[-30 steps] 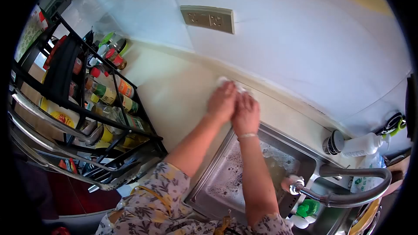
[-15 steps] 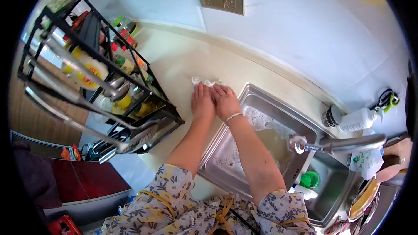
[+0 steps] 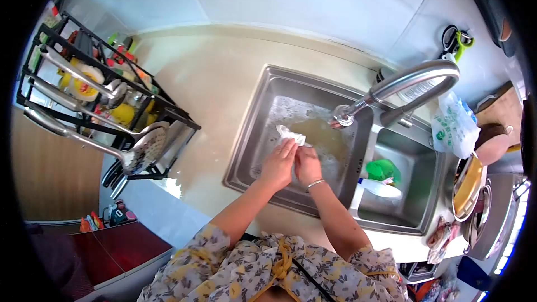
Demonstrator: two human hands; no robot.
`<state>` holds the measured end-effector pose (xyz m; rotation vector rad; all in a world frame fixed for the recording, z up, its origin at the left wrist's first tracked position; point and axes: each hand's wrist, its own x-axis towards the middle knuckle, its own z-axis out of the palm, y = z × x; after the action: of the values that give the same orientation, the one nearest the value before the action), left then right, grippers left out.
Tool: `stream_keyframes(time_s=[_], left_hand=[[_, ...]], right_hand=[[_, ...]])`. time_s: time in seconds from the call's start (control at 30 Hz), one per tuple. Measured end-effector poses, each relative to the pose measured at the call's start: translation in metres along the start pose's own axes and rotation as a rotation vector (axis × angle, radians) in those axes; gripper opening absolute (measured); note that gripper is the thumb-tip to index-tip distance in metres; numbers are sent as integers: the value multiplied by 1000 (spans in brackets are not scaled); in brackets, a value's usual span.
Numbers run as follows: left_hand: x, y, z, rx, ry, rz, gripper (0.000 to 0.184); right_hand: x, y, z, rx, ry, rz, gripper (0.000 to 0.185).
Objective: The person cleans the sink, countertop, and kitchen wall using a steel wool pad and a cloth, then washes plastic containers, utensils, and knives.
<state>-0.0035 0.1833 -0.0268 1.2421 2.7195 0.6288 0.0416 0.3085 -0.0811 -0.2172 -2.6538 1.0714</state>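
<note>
the person's left hand (image 3: 278, 166) is closed on a crumpled white cloth (image 3: 291, 134), which pokes out past the fingertips above the soapy, cloudy water (image 3: 323, 134) in a rectangular stainless-steel basin (image 3: 257, 117). the right hand (image 3: 308, 166), a pale bangle (image 3: 315, 183) on its wrist, is curled close beside the left; its fingertips are turned out of my sight, so i can't tell whether it grips the cloth too. a curved metal faucet (image 3: 415, 75) arches over from the right. left of the basin, the cream-coloured desk (image 3: 201, 89) runs to a black metal rack (image 3: 173, 113) crowded with bottles (image 3: 123, 114).
</note>
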Motion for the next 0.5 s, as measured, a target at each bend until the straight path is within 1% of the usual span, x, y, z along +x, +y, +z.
stream_keyframes(time_s=[0.03, 0.07, 0.13, 0.17, 0.23, 0.27, 0.3, 0.37, 0.4, 0.43, 0.47, 0.5], left_hand=[[6, 1, 19, 10, -64, 35, 54], [11, -1, 35, -5, -65, 43, 54], [26, -5, 59, 119, -391, 14, 61], [32, -7, 70, 105, -392, 20, 61], [40, -12, 87, 105, -529, -18, 54], [45, -11, 91, 87, -551, -20, 54], [51, -10, 98, 83, -558, -16, 54], [59, -14, 109, 110, -650, -3, 62], [62, -13, 109, 110, -593, 7, 55], [67, -12, 110, 108, -605, 3, 55], [75, -12, 111, 49, -611, -86, 48], [82, -12, 112, -8, -607, -188, 42]], right_hand=[[-3, 19, -11, -23, -13, 92, 24], [-7, 38, -21, -37, -14, 101, 24], [-16, 79, -23, -280, -36, 183, 29], [-22, 93, -19, -293, -40, 190, 29], [-33, 110, -3, -544, -98, 408, 34], [-44, 132, 25, -615, -82, 390, 33], [-40, 127, 30, -615, -86, 398, 33], [-31, 112, 40, -316, -586, 470, 33], [-31, 118, 42, -306, -594, 481, 33], [-28, 126, 42, -335, -518, 597, 26], [-22, 135, 41, -366, -441, 699, 20], [-23, 150, 47, -360, -454, 679, 20]])
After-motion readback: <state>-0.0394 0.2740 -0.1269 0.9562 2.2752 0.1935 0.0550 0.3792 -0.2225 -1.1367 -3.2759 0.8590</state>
